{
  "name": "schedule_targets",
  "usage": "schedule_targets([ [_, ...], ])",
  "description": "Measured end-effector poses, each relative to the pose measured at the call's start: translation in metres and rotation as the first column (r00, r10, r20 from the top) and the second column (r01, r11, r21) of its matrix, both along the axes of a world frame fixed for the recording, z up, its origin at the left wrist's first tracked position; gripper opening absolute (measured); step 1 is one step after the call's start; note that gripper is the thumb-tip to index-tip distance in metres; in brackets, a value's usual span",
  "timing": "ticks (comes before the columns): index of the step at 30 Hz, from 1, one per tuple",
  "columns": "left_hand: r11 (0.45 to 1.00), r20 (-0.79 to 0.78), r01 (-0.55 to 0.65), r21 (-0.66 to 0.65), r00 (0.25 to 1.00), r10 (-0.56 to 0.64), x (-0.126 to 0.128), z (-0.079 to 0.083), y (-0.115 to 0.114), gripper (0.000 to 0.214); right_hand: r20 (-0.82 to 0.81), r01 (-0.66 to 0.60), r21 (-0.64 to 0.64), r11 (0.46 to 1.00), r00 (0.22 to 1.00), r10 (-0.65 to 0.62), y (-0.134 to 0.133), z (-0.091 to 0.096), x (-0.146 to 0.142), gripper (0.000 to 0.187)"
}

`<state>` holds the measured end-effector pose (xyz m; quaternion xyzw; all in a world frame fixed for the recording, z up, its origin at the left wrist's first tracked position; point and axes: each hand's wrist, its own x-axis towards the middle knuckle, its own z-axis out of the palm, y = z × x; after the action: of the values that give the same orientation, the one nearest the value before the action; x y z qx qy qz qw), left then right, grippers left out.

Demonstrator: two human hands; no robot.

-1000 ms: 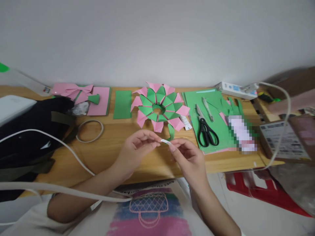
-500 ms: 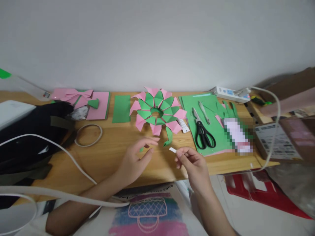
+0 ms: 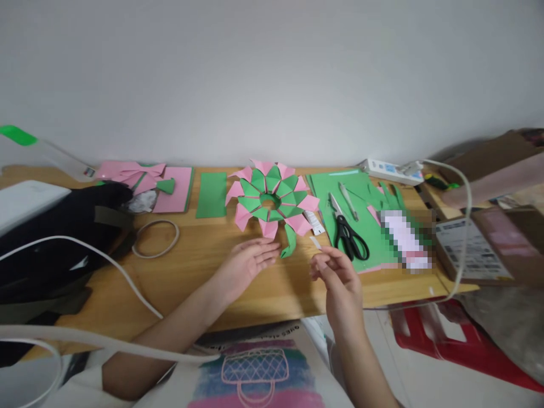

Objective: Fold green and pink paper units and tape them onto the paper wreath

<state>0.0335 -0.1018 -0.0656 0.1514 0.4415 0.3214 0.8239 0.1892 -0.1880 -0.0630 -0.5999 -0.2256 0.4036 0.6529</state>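
Note:
A ring-shaped folded paper flower [image 3: 285,197], green inside with pink petal tips, lies on the wooden table. At its near side, a curled green paper strip [image 3: 289,242] points toward me. My left hand [image 3: 250,262] is open beside that strip, palm partly up and fingers stretched; I cannot tell whether the fingertips touch it. My right hand [image 3: 338,277] pinches a small white strip [image 3: 315,242] between thumb and fingers, a little to the right of the green strip. Black-handled scissors [image 3: 349,235] rest beyond the right hand on green paper sheets [image 3: 378,246].
A green paper rectangle [image 3: 211,195] and pink paper sheets [image 3: 175,187] lie at the back left. Near them is a roll-like ring [image 3: 156,255]. A craft knife [image 3: 349,201] lies by the scissors. A power strip [image 3: 393,171] and a cardboard box [image 3: 476,249] stand at the right.
My left hand has turned its palm upward, fingers straightening beside the green strip. My right hand has shifted slightly right with the white strip. The camera view has moved a little.

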Motion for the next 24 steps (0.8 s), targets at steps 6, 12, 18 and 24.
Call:
schedule_targets([
  [6, 0.999, 0.054, -0.038, -0.017, 0.998, 0.039, 0.011, 0.0, 0.004, 0.006, 0.145, -0.039, 0.02, 0.999, 0.989, 0.036, 0.005, 0.001, 0.001, 0.024],
  [12, 0.998, 0.084, -0.042, -0.046, 0.995, 0.046, 0.016, 0.0, 0.008, 0.012, 0.209, -0.129, 0.01, 0.992, 0.97, 0.124, 0.003, 0.006, 0.003, 0.022],
  [18, 0.997, 0.099, -0.043, -0.069, 0.994, 0.05, 0.014, 0.0, 0.007, 0.017, 0.194, -0.185, 0.024, 0.982, 0.965, 0.177, 0.005, 0.01, 0.003, 0.022],
  [24, 0.991, 0.095, -0.082, -0.109, 0.991, 0.093, 0.008, -0.003, 0.006, 0.016, 0.105, -0.312, -0.02, 0.95, 0.944, 0.313, 0.014, 0.022, 0.007, 0.021],
])
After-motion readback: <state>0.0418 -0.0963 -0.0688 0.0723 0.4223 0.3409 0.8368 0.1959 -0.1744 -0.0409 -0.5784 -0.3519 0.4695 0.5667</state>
